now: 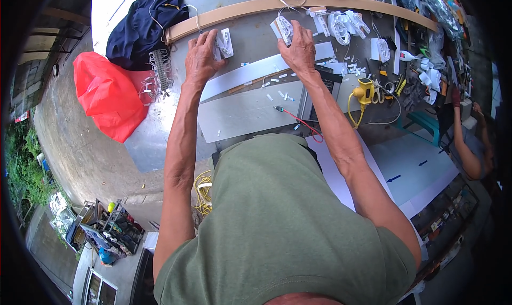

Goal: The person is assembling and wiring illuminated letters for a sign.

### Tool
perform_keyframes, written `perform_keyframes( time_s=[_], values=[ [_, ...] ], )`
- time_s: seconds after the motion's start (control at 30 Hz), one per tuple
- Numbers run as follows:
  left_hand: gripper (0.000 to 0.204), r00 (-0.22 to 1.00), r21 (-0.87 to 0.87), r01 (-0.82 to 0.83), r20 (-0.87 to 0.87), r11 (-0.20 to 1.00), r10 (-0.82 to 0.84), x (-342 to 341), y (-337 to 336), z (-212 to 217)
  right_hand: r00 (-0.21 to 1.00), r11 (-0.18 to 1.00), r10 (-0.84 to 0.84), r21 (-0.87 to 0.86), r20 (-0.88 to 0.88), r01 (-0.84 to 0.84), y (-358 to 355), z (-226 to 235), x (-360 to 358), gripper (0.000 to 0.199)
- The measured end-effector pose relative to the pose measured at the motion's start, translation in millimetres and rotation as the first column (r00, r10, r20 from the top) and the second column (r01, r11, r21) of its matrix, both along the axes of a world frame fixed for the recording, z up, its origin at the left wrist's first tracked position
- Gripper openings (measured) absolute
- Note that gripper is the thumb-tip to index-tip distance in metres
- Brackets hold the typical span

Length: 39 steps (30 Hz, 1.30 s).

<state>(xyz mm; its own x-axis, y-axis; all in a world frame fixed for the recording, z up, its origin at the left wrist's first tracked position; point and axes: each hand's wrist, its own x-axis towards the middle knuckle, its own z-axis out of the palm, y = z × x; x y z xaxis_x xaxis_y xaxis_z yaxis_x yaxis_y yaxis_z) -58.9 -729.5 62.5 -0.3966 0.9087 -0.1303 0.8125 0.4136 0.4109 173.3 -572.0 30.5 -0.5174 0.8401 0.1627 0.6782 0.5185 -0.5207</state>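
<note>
1. Green shirt (298,214) fills the foreground
2. Left hand (201,57) and right hand (298,50) each curl at separate white pieces (226,42) near the tan strip (234,14); whether either clamps, I cannot tell
3. Similar pieces (339,28) look assembled; scattered white bits (274,80) seem unused

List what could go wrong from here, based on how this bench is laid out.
The red lead lies close to the right forearm, so a sweep of the arm might catch it. Small white pieces lie loose on the bench between the forearms and could get knocked astray. The right hand might nudge the white part at its fingers.
</note>
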Motion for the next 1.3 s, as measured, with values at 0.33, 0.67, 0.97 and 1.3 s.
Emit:
perform_keyframes(
  time_s=[0.33,0.67,0.97,1.3],
  values=[
    [0.049,0.999,0.382,-0.039,-0.015,0.923,0.048,35,-1,26,0.973,0.97,0.216,-0.095,-0.082,-0.223,-11,12,11,0.059],
    [0.053,0.896,-0.035,-0.167,0.412,0.985,0.166,49,106,-15,0.834,0.827,0.55,-0.112,-0.047,-0.551,4,21,2,0.051],
    [0.04,0.022,-0.016,-0.443,0.999,0.897,0.029,28,89,7,0.774,0.752,0.633,-0.244,0.009,-0.612,14,23,-4,0.053],
    [0.043,0.44,0.099,-0.313,0.897,0.945,0.051,56,51,27,0.87,0.881,0.445,-0.067,-0.213,-0.468,0,72,-9,0.052]
  ],
)
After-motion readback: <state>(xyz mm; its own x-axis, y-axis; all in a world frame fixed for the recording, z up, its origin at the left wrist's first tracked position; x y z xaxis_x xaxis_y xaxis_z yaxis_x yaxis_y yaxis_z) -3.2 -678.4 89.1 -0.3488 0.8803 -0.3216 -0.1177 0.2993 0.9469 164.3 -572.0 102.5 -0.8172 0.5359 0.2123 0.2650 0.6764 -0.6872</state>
